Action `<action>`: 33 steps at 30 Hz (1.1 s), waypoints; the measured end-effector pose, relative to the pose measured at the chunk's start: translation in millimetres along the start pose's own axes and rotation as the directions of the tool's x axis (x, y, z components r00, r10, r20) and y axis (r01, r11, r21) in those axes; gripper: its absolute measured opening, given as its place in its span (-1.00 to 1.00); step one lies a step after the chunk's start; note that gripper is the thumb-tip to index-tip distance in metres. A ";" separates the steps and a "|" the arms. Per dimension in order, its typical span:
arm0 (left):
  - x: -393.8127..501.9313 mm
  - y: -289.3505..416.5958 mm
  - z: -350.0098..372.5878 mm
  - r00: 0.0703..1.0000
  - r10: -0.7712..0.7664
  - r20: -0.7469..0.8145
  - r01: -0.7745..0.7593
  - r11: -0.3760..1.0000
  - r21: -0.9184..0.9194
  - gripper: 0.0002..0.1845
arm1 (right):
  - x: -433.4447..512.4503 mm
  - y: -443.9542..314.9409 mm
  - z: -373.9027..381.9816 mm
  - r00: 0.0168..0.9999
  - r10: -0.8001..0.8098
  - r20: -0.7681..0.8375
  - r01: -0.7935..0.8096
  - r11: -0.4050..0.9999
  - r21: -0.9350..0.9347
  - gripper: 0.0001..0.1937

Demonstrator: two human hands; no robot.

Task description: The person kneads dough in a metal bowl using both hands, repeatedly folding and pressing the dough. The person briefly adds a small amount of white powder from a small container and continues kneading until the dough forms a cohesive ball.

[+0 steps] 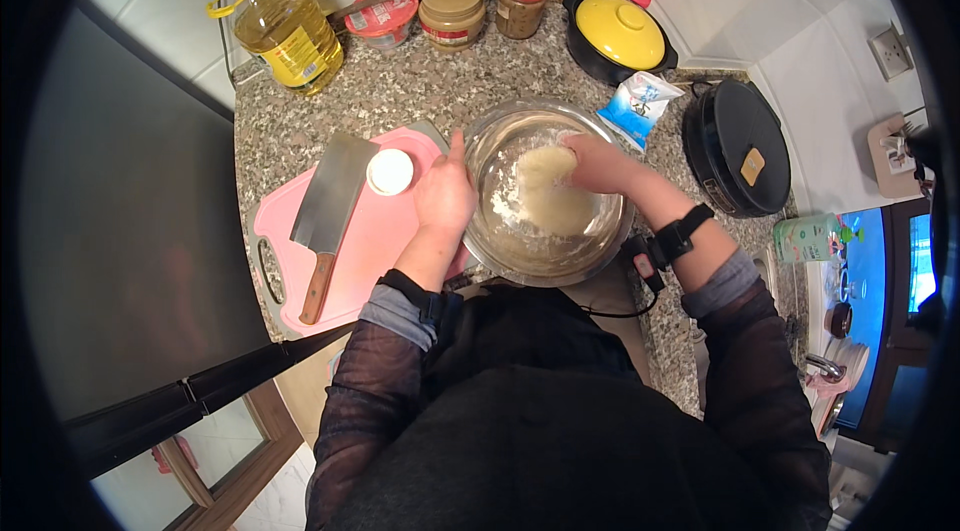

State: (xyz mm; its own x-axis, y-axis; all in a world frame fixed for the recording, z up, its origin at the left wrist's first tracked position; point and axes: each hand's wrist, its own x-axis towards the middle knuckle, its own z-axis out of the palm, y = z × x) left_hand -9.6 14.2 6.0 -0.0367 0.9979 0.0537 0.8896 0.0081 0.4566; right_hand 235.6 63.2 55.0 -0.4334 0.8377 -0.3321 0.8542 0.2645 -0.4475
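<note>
A stainless steel mixing bowl (525, 261) stands close in front of me, with pale dough (555, 193) and loose flour (507, 207) inside it. My right hand (600, 163) reaches into the bowl and grips the upper edge of the dough; its fingertips are partly hidden behind it. At the bowl's left rim, my left hand (447, 190) holds the edge, one finger lying along the outside. Left of that hand a pink cutting board (382, 246) carries a cleaver (334, 193) with a wooden handle and a small round white container (390, 172).
Along the wall stand a large oil bottle (289, 36), lidded jars (452, 13) and a black pot with a yellow lid (621, 32). A blue-and-white packet (640, 109) lies by the bowl. An electric griddle (739, 148) sits to the right, near a green bottle (808, 238).
</note>
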 end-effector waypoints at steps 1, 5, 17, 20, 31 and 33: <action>0.3 0.0 0.1 1.000 0.003 -0.006 -0.003 1.000 0.000 -0.38 | -5.6 -8.0 -4.8 0.998 -0.010 -0.063 0.009 1.000 -0.011 -0.53; 0.6 -0.9 -0.5 1.000 0.008 -0.006 -0.008 1.000 -0.025 -0.37 | -21.7 -41.9 5.4 0.963 -0.007 -0.270 -0.042 0.983 -0.178 -0.60; 0.5 -2.5 -0.5 1.000 0.020 -0.004 -0.020 0.998 -0.058 -0.37 | -9.2 -0.5 31.8 0.934 0.229 -0.274 -0.191 0.969 0.158 -0.62; -0.2 -1.9 -1.8 1.000 0.017 0.008 -0.017 0.998 -0.056 -0.38 | -18.2 -10.0 29.6 0.976 0.153 -0.152 -0.175 0.975 -0.141 -0.62; 0.3 -2.7 -1.2 1.000 0.018 -0.017 -0.020 0.996 -0.093 -0.38 | 6.4 -24.3 42.3 0.960 -0.057 0.273 0.144 0.940 -0.309 -0.75; -0.2 -3.7 0.1 0.999 0.029 -0.040 -0.032 0.995 -0.093 -0.39 | 16.8 -27.3 53.3 0.939 -0.033 0.343 0.152 0.934 -0.324 -0.74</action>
State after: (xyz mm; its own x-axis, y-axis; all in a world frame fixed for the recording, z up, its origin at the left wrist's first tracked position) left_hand -12.8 14.1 4.2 -0.0291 0.9943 0.1022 0.8443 -0.0303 0.5350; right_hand 189.7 44.5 17.4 -0.5338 0.6134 -0.5820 0.8250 0.5288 -0.1994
